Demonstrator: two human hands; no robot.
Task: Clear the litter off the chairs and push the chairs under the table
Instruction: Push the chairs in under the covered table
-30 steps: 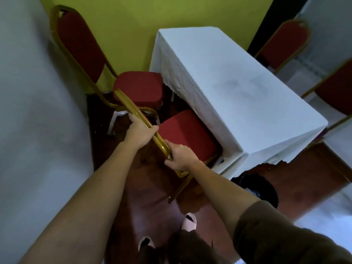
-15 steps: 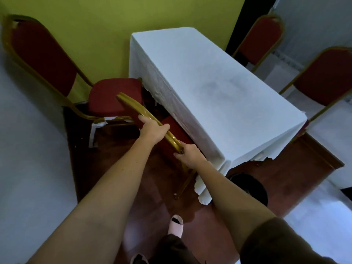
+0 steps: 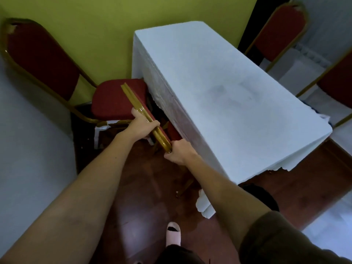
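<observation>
We see a long tabletop (image 3: 219, 88) under a white cloth (image 3: 247, 145) that hangs down on every side, set with its far end against a yellow-green wall (image 3: 106, 35). The floor (image 3: 144, 197) around it is dark red-brown and glossy.

At the far left corner stands a second chair (image 3: 43, 60) with a tall red back and a gold frame, its red seat turned toward the tabletop and just touching the hanging cloth. Two more red chairs (image 3: 280, 29) stand on the far side, at the right edge of the view, apart from the tabletop.

The chair we are pushing (image 3: 146, 115) sits at the near long side of the tabletop. Its seat is almost wholly hidden under the cloth; only a sliver of red shows below the back rail, and one gold leg shows on the floor near the cloth's hem. The top rail of its back runs as a gold bar slanting from upper left to lower right.

Our left hand (image 3: 142, 123) wraps around that rail near its middle, fingers curled over the top in a closed grip. Our right hand (image 3: 181, 151) clasps the rail's near end, also in a closed grip.

A dark round bin (image 3: 262, 197) stands on the floor by the near corner, partly behind our right arm. One pale slipper (image 3: 173, 233) shows below.
</observation>
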